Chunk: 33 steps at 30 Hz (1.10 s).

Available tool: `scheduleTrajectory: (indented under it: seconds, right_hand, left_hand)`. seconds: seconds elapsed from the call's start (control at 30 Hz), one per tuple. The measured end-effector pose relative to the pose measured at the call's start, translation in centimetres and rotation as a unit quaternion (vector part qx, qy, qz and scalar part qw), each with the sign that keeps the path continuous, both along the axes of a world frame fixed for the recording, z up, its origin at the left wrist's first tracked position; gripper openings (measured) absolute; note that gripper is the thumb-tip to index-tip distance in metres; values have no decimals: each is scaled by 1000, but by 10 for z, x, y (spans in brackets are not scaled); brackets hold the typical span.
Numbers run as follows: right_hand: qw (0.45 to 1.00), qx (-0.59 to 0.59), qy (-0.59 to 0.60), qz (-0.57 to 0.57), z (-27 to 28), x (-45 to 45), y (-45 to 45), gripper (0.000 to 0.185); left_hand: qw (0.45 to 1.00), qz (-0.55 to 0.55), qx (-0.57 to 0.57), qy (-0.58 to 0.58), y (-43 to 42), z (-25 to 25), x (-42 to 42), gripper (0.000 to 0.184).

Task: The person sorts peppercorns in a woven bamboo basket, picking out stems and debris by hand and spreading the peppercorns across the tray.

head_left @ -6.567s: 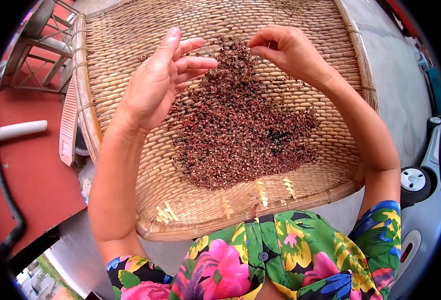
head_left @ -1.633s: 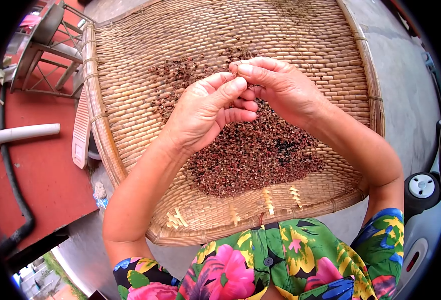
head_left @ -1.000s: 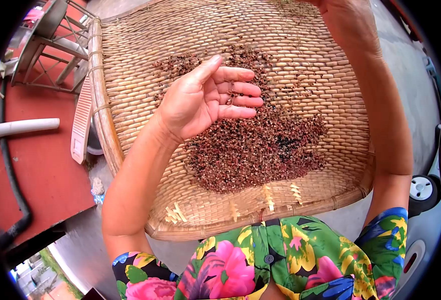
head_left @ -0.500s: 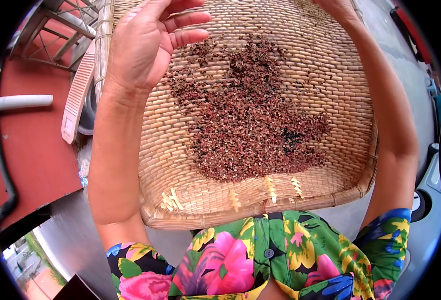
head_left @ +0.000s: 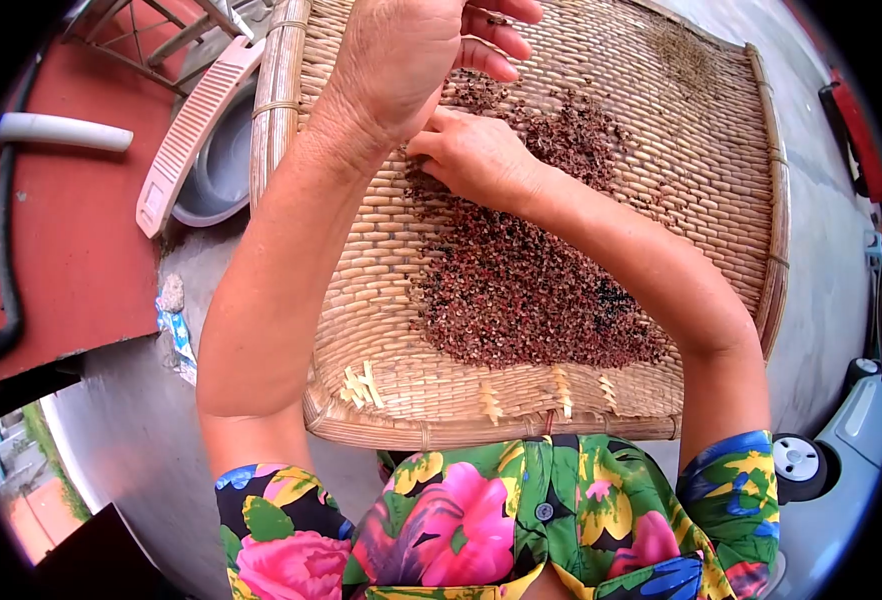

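Observation:
A woven winnowing tray (head_left: 371,285) lies before me, holding a heap of small dried reddish-brown husks with black seeds (head_left: 541,285). My left hand (head_left: 411,55) is raised over the tray's far left part, its fingers loosely bent and apart, a few dark bits stuck to them. Just below it, my right hand (head_left: 481,158) reaches across the heap to its upper left side, fingers curled and pressed together. Whatever lies between those right fingertips is hidden.
Thin greenish-brown debris (head_left: 683,55) lies in the tray's far right corner. To the left are a grey basin (head_left: 219,165), a ridged pinkish plastic board (head_left: 206,125) and a white pipe (head_left: 66,132). A light-blue wheeled object (head_left: 851,440) stands at right.
My right hand has swung from the tray's far right edge leftward to beside my left hand. My left hand has shifted right. In view, the tray appears slightly turned and farther right.

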State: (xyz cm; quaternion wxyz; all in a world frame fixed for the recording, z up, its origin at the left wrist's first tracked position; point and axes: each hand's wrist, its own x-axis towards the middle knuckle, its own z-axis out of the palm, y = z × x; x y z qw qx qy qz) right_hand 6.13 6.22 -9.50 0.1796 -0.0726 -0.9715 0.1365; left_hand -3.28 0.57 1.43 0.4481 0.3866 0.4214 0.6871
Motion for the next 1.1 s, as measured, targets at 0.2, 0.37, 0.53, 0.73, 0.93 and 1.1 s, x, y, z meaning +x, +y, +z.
scheduleTrajectory:
  seconds: [0.2,0.37,0.53,0.73,0.93,1.1]
  right_hand:
    - [836,-515,-131,-137,55,54,18,17]
    - [726,-680,-44,-93,85,108,25,18]
    - [746,-658,14,-102,89,139,29,17]
    - [702,-700,70,-115,80,147,30,19]
    - [739,-655,96,-122,69,148,35,20]
    - [783,-591,102,-167,78,149,34,21]
  left_hand:
    - [995,10,-53,86,5,-8,2,32]
    - [975,-93,-130,155,4,-18,24,29]
    - [949,-230,-188,104,0,-26,54,27]
    - [945,-221,-242,13,3,-30,60,15]
    - [944,-218,-243,-43,4,-32,62,12]
    - [948,-206,-241,-30,4,-34,63,13]
